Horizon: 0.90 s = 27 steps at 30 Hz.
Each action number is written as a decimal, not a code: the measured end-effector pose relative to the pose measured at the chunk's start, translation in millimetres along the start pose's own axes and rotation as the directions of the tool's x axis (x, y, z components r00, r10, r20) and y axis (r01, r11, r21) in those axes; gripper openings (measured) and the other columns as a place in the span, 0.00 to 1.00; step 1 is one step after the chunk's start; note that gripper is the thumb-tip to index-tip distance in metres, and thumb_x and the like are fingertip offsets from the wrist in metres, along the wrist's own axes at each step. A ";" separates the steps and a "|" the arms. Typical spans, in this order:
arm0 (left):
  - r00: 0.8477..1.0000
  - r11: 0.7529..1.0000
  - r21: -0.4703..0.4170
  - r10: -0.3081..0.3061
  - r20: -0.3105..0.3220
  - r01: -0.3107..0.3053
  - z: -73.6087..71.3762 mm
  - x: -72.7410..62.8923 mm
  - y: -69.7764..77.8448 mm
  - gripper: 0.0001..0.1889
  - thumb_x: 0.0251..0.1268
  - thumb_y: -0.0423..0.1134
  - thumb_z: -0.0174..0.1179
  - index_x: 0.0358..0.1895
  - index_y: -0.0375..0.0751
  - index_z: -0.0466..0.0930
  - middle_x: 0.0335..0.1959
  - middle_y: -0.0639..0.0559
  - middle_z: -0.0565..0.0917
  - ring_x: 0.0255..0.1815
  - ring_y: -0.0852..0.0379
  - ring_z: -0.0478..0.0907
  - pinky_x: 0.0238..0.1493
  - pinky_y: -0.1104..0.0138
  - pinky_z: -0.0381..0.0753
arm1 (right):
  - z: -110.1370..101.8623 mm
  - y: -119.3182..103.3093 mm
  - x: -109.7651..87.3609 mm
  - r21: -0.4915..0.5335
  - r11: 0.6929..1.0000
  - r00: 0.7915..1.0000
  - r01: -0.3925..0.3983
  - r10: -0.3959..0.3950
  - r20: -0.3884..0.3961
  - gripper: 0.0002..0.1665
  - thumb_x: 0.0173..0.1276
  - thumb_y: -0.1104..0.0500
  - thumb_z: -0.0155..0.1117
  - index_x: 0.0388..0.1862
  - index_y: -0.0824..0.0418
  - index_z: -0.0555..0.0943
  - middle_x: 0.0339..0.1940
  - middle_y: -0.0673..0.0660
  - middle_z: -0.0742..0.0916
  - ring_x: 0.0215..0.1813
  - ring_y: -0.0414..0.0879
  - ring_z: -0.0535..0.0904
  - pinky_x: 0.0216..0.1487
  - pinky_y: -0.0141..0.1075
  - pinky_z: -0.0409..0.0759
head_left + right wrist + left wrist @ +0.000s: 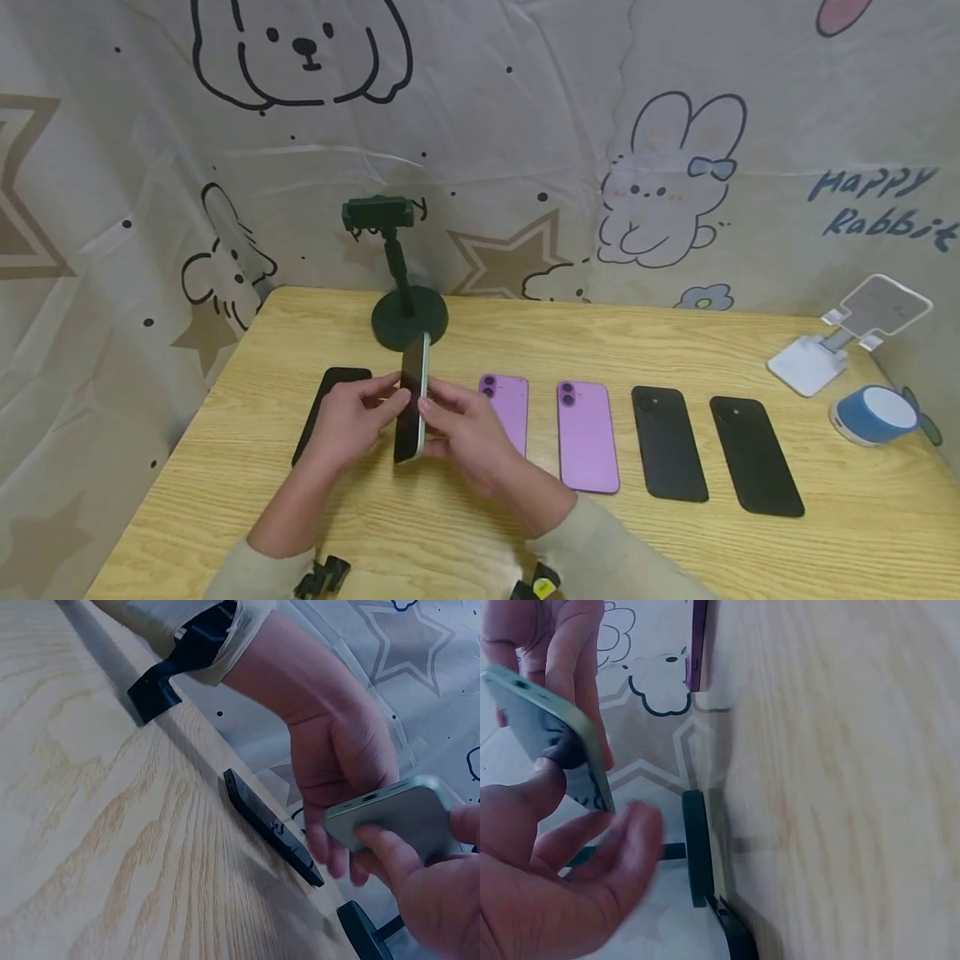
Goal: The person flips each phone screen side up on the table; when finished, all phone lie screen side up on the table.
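Note:
In the head view a smartphone (411, 408) with a dark screen and a pale green frame stands on edge between both hands, above the table. My left hand (347, 425) holds it from the screen side, thumb on the glass. From the back side my right hand (468, 429) grips it. The left wrist view shows the left hand (562, 877), its thumb on the screen and the other fingers by the edge. In the right wrist view the right thumb lies on the pale green back of the phone (401, 817).
A black phone (318, 408) lies left of the hands. Two purple phones (588, 437) and two black phones (670, 446) lie in a row to the right. Behind stand a dark green stand (408, 312), a white phone holder (806, 365) and a blue round speaker (873, 415).

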<state>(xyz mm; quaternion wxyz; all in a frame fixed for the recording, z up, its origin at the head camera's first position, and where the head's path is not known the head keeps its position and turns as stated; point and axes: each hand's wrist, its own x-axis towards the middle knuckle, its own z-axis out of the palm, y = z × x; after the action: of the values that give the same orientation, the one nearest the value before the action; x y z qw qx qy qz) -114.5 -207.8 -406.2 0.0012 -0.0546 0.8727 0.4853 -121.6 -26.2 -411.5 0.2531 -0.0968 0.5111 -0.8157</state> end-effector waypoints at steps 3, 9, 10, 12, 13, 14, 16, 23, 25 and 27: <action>0.998 0.992 -0.112 -0.061 -0.029 0.057 -0.3 -0.7 3.1 0.25 0.65 0.45 0.69 0.62 0.39 0.81 0.43 0.44 0.84 0.40 0.51 0.82 0.36 0.65 0.82 | -0.5 -1.0 0.8 -0.022 1.000 1.000 0.020 -0.021 -0.018 0.25 0.76 0.68 0.54 0.70 0.65 0.73 0.61 0.65 0.80 0.55 0.60 0.82 0.45 0.48 0.84; 0.986 0.961 -0.240 -0.154 -0.057 0.136 -1.4 -1.2 4.6 0.25 0.62 0.39 0.72 0.62 0.39 0.81 0.46 0.41 0.81 0.41 0.51 0.79 0.34 0.68 0.80 | -1.6 -1.7 -0.1 -0.249 0.968 0.980 0.034 -0.081 -0.180 0.26 0.68 0.74 0.61 0.65 0.65 0.77 0.53 0.62 0.81 0.44 0.52 0.85 0.37 0.48 0.85; 0.986 0.959 -0.246 -0.156 -0.057 0.138 -1.7 -1.4 4.4 0.24 0.62 0.37 0.71 0.62 0.39 0.81 0.46 0.41 0.81 0.41 0.51 0.79 0.34 0.67 0.80 | -1.9 -1.3 -0.1 -0.283 0.959 0.976 0.031 -0.090 -0.197 0.27 0.67 0.75 0.62 0.65 0.64 0.75 0.52 0.62 0.81 0.43 0.51 0.85 0.37 0.48 0.85; 0.986 0.958 -0.253 -0.157 -0.057 0.137 -2.4 -1.9 4.1 0.23 0.63 0.34 0.70 0.62 0.39 0.81 0.46 0.41 0.81 0.40 0.50 0.79 0.34 0.67 0.80 | -2.7 -0.3 0.4 -0.329 0.944 0.970 0.021 -0.099 -0.222 0.31 0.66 0.77 0.62 0.67 0.63 0.72 0.51 0.61 0.81 0.41 0.50 0.85 0.36 0.48 0.85; 0.986 0.957 -0.256 -0.157 -0.057 0.138 -2.7 -2.1 4.0 0.23 0.63 0.33 0.69 0.63 0.39 0.81 0.46 0.40 0.80 0.40 0.50 0.79 0.34 0.67 0.80 | -3.3 0.5 0.9 -0.344 0.939 0.967 0.019 -0.105 -0.232 0.33 0.65 0.78 0.62 0.68 0.62 0.71 0.50 0.61 0.82 0.41 0.50 0.84 0.35 0.49 0.85; 0.986 0.955 -0.261 -0.158 -0.056 0.139 -3.0 -2.2 3.9 0.23 0.63 0.32 0.69 0.63 0.38 0.80 0.47 0.40 0.80 0.40 0.49 0.78 0.35 0.68 0.80 | -4.1 1.1 1.6 -0.348 0.938 0.965 0.017 -0.106 -0.240 0.34 0.64 0.78 0.62 0.68 0.62 0.70 0.49 0.61 0.82 0.41 0.50 0.84 0.35 0.49 0.85; 0.985 0.953 -0.267 -0.163 -0.052 0.143 -3.4 -2.3 3.5 0.23 0.64 0.30 0.67 0.63 0.38 0.80 0.48 0.40 0.80 0.40 0.49 0.78 0.36 0.68 0.80 | -5.9 2.7 3.1 -0.354 0.935 0.960 0.011 -0.109 -0.258 0.35 0.63 0.79 0.62 0.68 0.62 0.70 0.49 0.61 0.83 0.40 0.50 0.85 0.34 0.48 0.85; 0.985 0.948 -0.274 -0.170 -0.010 0.161 -3.3 -1.9 -0.1 0.23 0.64 0.24 0.63 0.63 0.31 0.78 0.52 0.37 0.78 0.38 0.52 0.78 0.36 0.67 0.81 | -10.5 8.3 4.8 -0.326 0.945 0.960 -0.003 -0.088 -0.266 0.34 0.62 0.80 0.59 0.68 0.68 0.72 0.60 0.63 0.78 0.42 0.51 0.85 0.35 0.48 0.85; 0.986 0.952 -0.259 -0.165 0.006 0.161 -3.1 -1.2 -1.9 0.23 0.63 0.23 0.61 0.63 0.29 0.77 0.52 0.36 0.78 0.37 0.52 0.77 0.35 0.66 0.81 | -11.7 9.5 4.9 -0.321 0.947 0.962 -0.011 -0.077 -0.262 0.33 0.63 0.80 0.57 0.68 0.69 0.72 0.62 0.64 0.77 0.42 0.52 0.86 0.36 0.48 0.85; 0.987 0.957 -0.241 -0.161 0.026 0.162 -2.7 -0.2 -3.6 0.23 0.62 0.22 0.60 0.63 0.29 0.77 0.52 0.36 0.78 0.36 0.52 0.76 0.35 0.65 0.80 | -12.8 10.8 4.6 -0.315 0.949 0.963 -0.019 -0.067 -0.260 0.32 0.63 0.79 0.56 0.69 0.71 0.71 0.62 0.65 0.77 0.41 0.53 0.86 0.36 0.47 0.85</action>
<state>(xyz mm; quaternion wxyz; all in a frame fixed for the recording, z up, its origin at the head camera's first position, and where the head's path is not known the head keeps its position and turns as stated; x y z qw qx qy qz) -113.8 -212.0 -407.9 0.0367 -0.1238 0.7994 0.5867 -127.5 -22.2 -427.3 0.1529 -0.0311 0.6630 -0.7322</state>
